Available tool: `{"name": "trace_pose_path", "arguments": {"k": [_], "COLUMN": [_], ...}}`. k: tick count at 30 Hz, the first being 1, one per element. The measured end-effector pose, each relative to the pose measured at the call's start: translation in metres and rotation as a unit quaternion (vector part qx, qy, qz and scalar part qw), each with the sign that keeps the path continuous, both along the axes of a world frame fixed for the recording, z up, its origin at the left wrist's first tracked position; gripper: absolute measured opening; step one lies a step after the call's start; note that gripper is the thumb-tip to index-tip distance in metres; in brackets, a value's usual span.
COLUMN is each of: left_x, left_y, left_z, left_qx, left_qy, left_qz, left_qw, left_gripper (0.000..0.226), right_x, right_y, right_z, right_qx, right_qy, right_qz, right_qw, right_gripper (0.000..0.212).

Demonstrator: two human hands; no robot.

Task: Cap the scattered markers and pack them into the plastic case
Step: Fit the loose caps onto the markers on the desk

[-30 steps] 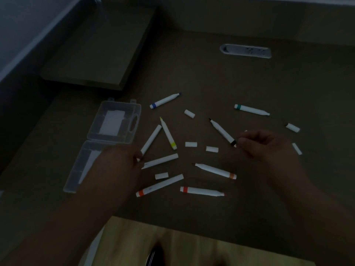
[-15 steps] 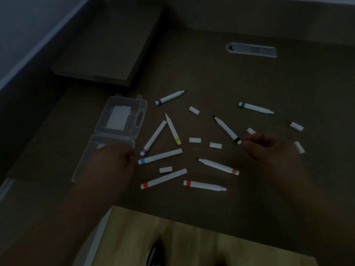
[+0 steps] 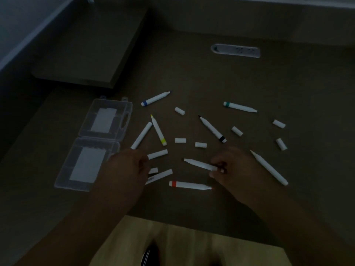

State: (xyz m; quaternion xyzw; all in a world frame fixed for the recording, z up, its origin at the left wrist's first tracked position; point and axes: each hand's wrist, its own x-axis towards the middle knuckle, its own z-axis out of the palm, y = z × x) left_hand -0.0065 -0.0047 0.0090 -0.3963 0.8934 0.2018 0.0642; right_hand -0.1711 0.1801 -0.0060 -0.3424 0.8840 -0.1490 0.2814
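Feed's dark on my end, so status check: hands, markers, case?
Right hand pinching an uncapped marker. Left hand resting on markers near the case, grip unclear. Case open, no markers packed. Loose caps scattered.

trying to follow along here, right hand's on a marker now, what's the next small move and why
Probably lift that marker and bring a loose cap to its bare tip. The right hand pinches its near end while the uncapped tip points left. The closest cap lies just beyond it on the table, and the left hand seems to hold nothing, though that is hard to see.
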Motion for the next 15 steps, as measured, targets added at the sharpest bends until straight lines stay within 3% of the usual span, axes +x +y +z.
{"name": "trace_pose_path", "arguments": {"k": [4, 9, 12, 15], "left_x": [0.005, 0.010, 0.001, -0.009], "left_y": [-0.009, -0.012, 0.002, 0.008], "left_z": [0.004, 0.006, 0.008, 0.009], "left_qx": [0.016, 0.078, 0.188, 0.341], "left_qy": [0.005, 0.099, 0.162, 0.209], "left_qz": [0.067, 0.133, 0.128, 0.155], "left_qw": [0.998, 0.983, 0.960, 0.904], "left_gripper": [0.030, 0.022, 0.018, 0.014], "right_x": [0.001, 0.011, 0.023, 0.037], "right_y": [-0.001, -0.013, -0.029, -0.047], "right_z": [-0.004, 0.002, 0.010, 0.012], "right_qx": [0.031, -0.057, -0.126, -0.145], "right_qy": [-0.005, -0.114, -0.216, -0.260], "right_qz": [0.015, -0.100, -0.151, -0.149], "right_qw": [0.999, 0.987, 0.956, 0.943], "right_gripper": [0.019, 0.014, 0.013, 0.009]}}
